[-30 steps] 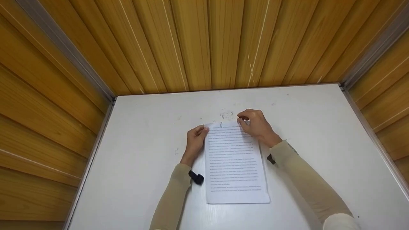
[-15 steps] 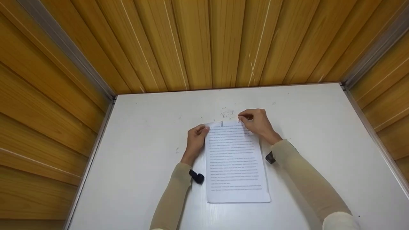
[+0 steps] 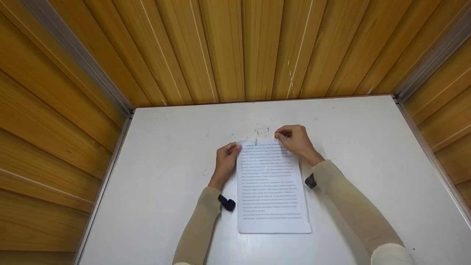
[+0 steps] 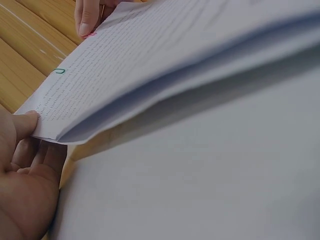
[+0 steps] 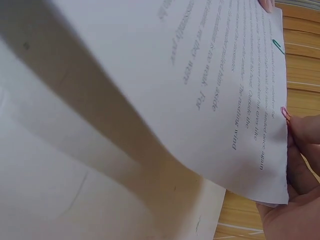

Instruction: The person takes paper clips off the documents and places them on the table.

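A thin stack of printed paper sheets (image 3: 270, 184) lies lengthwise before me, its top edge raised off the table in both wrist views. My left hand (image 3: 226, 162) pinches the top left corner, thumb on the printed face and fingers behind. A green paper clip (image 4: 60, 71) sits on the top edge, left of the middle. Farther right along that edge, my right hand (image 3: 296, 140) pinches a pinkish-red paper clip (image 5: 285, 113) between thumb and fingers. The clip's loop overlaps the paper's edge; the rest is hidden by the fingertips. Some right fingers pass behind the sheets.
The white table (image 3: 165, 165) extends around the sheets and has dark marks (image 3: 262, 130) just beyond their top edge. Wood-patterned panels (image 3: 257, 51) enclose the back and sides. A black wrist strap device (image 3: 227, 203) sits on the left sleeve.
The red clip, hidden by the right fingers at first, came into view above the top edge. It now sits slightly lower against the paper. The left hand keeps its hold on the corner.
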`<state>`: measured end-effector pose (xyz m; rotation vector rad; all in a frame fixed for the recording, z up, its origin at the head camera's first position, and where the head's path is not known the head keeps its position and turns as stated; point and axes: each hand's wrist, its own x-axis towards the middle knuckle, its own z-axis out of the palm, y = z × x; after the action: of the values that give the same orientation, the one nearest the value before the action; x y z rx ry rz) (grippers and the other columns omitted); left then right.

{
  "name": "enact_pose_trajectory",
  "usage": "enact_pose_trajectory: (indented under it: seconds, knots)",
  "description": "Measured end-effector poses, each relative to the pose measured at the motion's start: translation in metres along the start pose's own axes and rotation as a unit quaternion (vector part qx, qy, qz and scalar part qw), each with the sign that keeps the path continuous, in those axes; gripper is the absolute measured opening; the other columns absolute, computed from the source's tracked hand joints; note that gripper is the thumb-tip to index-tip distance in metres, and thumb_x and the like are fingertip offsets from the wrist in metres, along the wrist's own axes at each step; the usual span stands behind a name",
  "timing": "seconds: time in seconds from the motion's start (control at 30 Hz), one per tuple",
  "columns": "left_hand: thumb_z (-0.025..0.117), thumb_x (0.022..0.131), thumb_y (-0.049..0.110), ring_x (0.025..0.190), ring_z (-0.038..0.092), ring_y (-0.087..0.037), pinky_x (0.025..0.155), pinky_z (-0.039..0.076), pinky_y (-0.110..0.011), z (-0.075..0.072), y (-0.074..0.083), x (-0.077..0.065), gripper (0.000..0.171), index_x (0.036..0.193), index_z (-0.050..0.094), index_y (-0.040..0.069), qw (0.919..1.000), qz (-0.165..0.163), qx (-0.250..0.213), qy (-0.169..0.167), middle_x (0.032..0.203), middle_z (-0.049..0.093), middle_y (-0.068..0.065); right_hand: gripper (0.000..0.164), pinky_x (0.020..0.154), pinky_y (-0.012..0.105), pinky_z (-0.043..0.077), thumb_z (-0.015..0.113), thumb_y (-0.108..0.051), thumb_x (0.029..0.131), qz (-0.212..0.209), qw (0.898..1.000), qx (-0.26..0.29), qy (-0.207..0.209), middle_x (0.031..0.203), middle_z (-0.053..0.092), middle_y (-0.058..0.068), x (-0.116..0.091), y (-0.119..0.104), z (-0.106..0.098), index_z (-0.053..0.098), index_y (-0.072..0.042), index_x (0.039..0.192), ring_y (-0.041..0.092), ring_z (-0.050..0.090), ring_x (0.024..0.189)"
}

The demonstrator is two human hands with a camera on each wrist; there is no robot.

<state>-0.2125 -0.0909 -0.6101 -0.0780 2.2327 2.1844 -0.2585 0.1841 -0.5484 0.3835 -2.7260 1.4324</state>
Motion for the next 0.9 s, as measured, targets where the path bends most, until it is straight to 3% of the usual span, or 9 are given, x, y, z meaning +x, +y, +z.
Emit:
enact_pose_trajectory:
  seconds: [0.23, 0.73, 0.9]
  knots:
    - [0.065, 0.109, 0.022, 0.085, 0.074, -0.015, 0.076, 0.056, -0.024, 0.000, 0.001, 0.000, 0.029, 0.130, 0.075, 0.005, 0.9999, -0.009, 0.003, 0.007, 0.110, 0.081, -0.009, 0.016, 0.090, 0.037, 0.051, 0.070, -0.012, 0.103, 0.039, 0.999, 0.007, -0.017, 0.106, 0.079, 0.009, -0.001, -0.006, -0.001, 0.081, -0.003, 0.110, 0.025, 0.066, 0.093]
    - [0.066, 0.108, 0.020, 0.087, 0.074, -0.015, 0.076, 0.057, -0.024, 0.002, 0.004, 0.000, 0.030, 0.132, 0.073, 0.003, 0.9995, -0.025, -0.007, 0.018, 0.110, 0.080, -0.010, 0.015, 0.084, 0.031, 0.052, 0.069, -0.011, 0.104, 0.034, 0.999, 0.005, -0.009, 0.104, 0.078, 0.007, 0.002, -0.008, -0.004, 0.081, -0.004, 0.109, 0.022, 0.067, 0.091]
    - [0.064, 0.109, 0.022, 0.087, 0.075, -0.016, 0.077, 0.057, -0.025, 0.002, 0.002, -0.001, 0.031, 0.133, 0.073, 0.005, 0.9996, -0.025, -0.002, 0.012, 0.110, 0.080, -0.008, 0.016, 0.082, 0.026, 0.052, 0.069, -0.012, 0.104, 0.029, 1.000, 0.001, 0.010, 0.102, 0.078, 0.008, 0.002, -0.007, -0.010, 0.080, -0.002, 0.111, 0.021, 0.067, 0.090]
